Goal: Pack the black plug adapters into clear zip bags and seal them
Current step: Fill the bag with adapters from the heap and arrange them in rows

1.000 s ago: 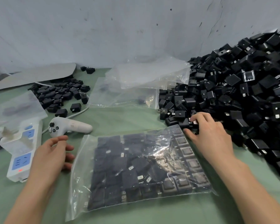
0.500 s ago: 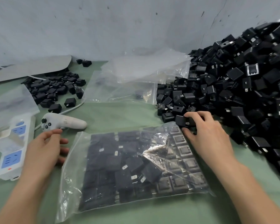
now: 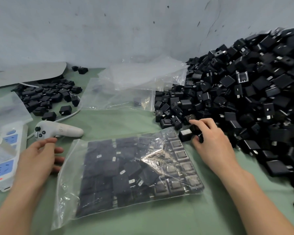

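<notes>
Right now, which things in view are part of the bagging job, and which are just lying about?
Job:
zip bag of adapters
plug adapter, gripped by the right hand
large adapter pile
empty zip bags
left hand, open beside the bag

Lying about:
white controller
power strip
white cable
grey sheet

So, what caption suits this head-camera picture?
Right hand gripping black adapters from the pile, beside a filled zip bag; left hand open.
</notes>
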A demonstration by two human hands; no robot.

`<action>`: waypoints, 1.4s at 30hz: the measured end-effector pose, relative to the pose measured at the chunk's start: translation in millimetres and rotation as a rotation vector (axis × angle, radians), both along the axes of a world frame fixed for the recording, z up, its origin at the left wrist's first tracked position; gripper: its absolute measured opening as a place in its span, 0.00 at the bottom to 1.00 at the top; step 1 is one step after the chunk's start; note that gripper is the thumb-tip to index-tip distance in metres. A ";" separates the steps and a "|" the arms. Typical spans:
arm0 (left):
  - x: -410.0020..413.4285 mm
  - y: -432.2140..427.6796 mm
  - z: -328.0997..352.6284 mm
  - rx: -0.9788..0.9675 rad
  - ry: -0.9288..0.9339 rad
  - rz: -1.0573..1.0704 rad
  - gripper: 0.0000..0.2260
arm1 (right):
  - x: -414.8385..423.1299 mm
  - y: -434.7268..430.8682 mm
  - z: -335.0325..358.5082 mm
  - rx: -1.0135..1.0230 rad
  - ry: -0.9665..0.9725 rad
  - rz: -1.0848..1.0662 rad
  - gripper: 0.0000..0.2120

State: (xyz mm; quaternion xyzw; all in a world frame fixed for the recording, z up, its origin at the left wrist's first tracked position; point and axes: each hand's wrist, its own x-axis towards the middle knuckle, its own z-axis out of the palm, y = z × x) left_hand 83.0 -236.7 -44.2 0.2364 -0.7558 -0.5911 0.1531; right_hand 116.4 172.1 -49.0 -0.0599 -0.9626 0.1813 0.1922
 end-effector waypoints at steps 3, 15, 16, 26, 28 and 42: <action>4.0 -0.3 1.5 0.027 0.007 0.008 0.08 | 6.3 3.8 0.0 -0.120 0.068 -0.031 0.18; 23.0 23.7 69.1 0.128 0.053 -0.116 0.09 | 30.7 -3.1 55.1 -2.613 0.178 0.282 0.16; 23.3 29.1 74.5 0.120 0.051 -0.121 0.10 | 32.0 -6.3 57.0 -2.618 0.173 0.298 0.16; 47.9 126.2 91.8 -0.018 0.415 -0.363 0.10 | 37.4 -11.3 60.6 -2.759 0.276 0.284 0.22; 45.5 166.9 89.7 -0.145 0.355 -0.530 0.07 | 38.6 -11.2 62.0 -2.762 0.309 0.273 0.20; 23.4 284.6 64.5 -0.919 0.241 -0.768 0.13 | 39.3 -5.3 65.3 -2.672 0.177 0.228 0.11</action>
